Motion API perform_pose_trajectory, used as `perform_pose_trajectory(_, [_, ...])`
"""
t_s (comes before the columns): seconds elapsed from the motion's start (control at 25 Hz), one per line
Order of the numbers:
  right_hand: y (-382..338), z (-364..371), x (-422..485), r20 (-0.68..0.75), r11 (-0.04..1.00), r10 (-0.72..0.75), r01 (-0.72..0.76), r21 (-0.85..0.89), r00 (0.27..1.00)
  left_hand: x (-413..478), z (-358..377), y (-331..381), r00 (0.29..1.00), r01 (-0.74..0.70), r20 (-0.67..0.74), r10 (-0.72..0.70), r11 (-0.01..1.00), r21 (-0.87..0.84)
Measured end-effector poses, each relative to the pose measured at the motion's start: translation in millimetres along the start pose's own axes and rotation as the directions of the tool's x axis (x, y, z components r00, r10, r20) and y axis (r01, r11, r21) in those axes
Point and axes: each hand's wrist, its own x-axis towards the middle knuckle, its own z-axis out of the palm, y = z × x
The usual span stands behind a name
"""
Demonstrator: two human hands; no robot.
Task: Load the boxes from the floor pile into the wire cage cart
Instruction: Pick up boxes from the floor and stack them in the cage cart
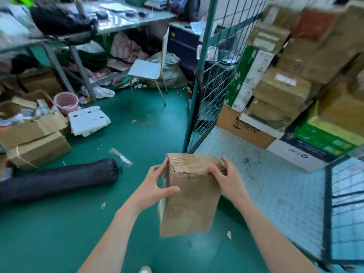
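A person's left hand point(157, 186) and right hand point(226, 178) clasp a taped cardboard box point(189, 201) by its sides, just outside the wire cage cart point(212, 75), which is already stacked with boxes point(283, 91), while more lie in the floor pile point(35, 138).

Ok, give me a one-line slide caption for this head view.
Left hand and right hand hold a taped brown cardboard box before the green wire cage cart.
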Motion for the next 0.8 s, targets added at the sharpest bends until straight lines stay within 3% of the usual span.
perform_pose_trajectory(0.16, [-11.7,-60.3,19.8,-0.063,0.987,0.028,-0.018,0.159,0.998,39.6,14.3,63.7,0.963,-0.245,0.117,0.242,0.969,0.013])
perform_pose_trajectory(0.32, [-18.2,-105.2,47.2,-0.166,0.963,0.068,-0.021,0.270,0.984,97.6,27.1,112.6,0.951,-0.303,0.080,0.300,0.953,0.027])
perform_pose_trajectory(0.52, [-33.9,-168.7,106.6,-0.319,0.926,0.071,0.056,0.372,0.945,195.5,45.5,180.4,0.970,-0.233,-0.117,0.214,0.953,-0.195])
perform_pose_trajectory(0.68, [-41.0,-209.0,142.6,-0.402,0.939,0.187,-0.043,0.341,0.896,272.9,60.8,240.1,0.960,-0.243,-0.215,0.177,0.910,-0.336])
perform_pose_trajectory(0.8, [-40.9,-221.5,162.2,-0.424,0.901,0.274,-0.077,0.427,0.863,320.9,74.3,271.9,0.966,-0.188,-0.249,0.073,0.858,-0.478])
